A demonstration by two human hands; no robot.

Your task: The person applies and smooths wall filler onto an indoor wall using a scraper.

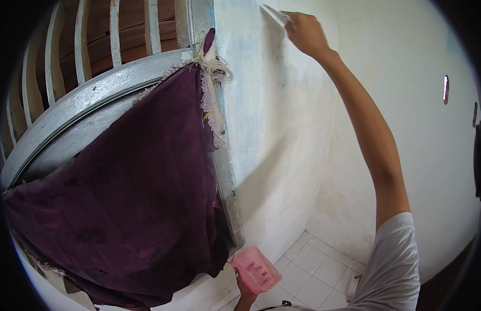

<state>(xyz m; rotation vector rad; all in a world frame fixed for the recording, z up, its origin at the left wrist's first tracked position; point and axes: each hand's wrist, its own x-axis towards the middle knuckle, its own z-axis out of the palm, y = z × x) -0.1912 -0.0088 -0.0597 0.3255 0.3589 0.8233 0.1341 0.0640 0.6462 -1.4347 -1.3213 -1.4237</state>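
Note:
High up, my right hand (306, 33) is closed around a putty knife (274, 15), its thin pale blade up against or very near the patchy white and bluish wall (250, 103). At that distance I cannot tell whether the blade touches. Low in the view, my left hand (244, 291) grips a pink plastic tub (274, 277) from its left side and below. The tub is open at the top and tilted toward me. Some darker marks show on its bottom; what they are is unclear. Most of the left fingers are hidden behind it.
To the left, a dark purple cloth (147, 181) hangs tied by its corner to a grey-painted window frame (95, 88) with upright bars (115, 33). White floor tiles (313, 272) lie below. A second wall (406, 62) meets the first at a corner.

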